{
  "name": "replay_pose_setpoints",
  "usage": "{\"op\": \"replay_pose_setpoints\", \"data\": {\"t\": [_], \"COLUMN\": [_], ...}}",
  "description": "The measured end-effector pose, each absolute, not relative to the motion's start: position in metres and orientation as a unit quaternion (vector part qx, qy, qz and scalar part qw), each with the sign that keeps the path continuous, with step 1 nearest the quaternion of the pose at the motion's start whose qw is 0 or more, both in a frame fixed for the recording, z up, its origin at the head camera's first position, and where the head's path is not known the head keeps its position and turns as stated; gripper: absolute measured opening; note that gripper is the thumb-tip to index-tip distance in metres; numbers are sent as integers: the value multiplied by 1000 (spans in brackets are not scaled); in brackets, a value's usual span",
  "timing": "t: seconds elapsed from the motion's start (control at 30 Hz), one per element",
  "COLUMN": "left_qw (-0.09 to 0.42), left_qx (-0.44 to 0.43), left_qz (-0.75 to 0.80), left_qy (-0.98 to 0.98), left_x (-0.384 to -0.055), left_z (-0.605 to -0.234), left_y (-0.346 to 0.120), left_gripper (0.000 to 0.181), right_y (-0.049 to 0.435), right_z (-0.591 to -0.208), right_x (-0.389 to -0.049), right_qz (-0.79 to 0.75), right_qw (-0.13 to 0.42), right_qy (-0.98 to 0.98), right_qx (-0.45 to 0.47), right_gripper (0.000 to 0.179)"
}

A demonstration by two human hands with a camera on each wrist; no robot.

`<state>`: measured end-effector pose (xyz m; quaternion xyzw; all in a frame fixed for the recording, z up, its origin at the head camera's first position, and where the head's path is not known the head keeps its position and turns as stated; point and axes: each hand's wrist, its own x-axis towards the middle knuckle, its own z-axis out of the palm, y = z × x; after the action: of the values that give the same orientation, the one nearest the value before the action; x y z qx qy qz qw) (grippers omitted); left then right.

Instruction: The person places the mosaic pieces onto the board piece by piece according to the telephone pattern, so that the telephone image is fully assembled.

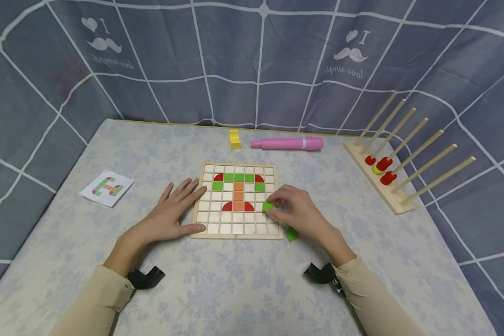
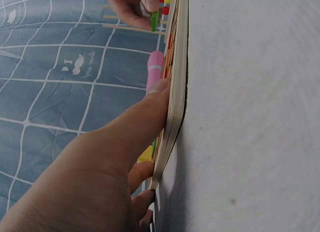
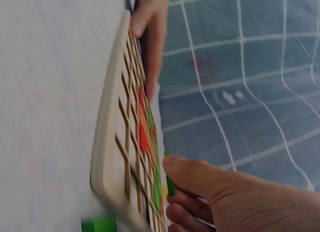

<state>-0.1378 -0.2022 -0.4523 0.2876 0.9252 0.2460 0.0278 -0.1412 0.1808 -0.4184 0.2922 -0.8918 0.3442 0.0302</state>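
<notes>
A wooden grid board [image 1: 237, 228] with white square cells lies in the middle of the table. Green squares [image 1: 239, 178], orange squares [image 1: 238, 196] and red quarter-round tiles [image 1: 249, 206] sit in some of its cells. My left hand [image 1: 172, 214] rests along the board's left edge, fingers spread and thumb on the near left corner. Over the board's right side, my right hand [image 1: 296, 210] pinches a green square tile [image 1: 268, 206] between thumb and fingers; the right wrist view shows this tile [image 3: 169, 177] edge-on, raised off the board. Another green tile [image 1: 291, 234] lies beside the near right corner.
At left lies a white card [image 1: 107, 187] printed with a green, red and orange pattern. Behind the board are a yellow block [image 1: 234, 139] and a pink marker-shaped object [image 1: 286, 143]. A wooden peg rack [image 1: 378, 179] with red and yellow beads stands at right. A grey curtain [image 1: 235, 60] hangs behind.
</notes>
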Motion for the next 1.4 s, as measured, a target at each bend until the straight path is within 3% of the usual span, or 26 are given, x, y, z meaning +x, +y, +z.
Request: {"op": "replay_pose_setpoints", "data": {"t": [0.3, 1.17, 1.4], "left_qw": [27, 23, 24], "left_qx": [289, 293, 290], "left_qz": [247, 247, 249], "left_qy": [924, 923, 924], "left_x": [-140, -137, -137], "left_z": [-450, -448, -452], "left_y": [-201, -202, -202], "left_gripper": [99, 98, 98], "right_y": [149, 145, 147], "right_z": [-426, -442, -441], "right_x": [-131, -119, -122], "right_qz": [336, 381, 359], "right_qw": [25, 76, 74], "right_qy": [-886, -855, -869], "right_qx": [319, 344, 331], "right_gripper": [22, 14, 34]}}
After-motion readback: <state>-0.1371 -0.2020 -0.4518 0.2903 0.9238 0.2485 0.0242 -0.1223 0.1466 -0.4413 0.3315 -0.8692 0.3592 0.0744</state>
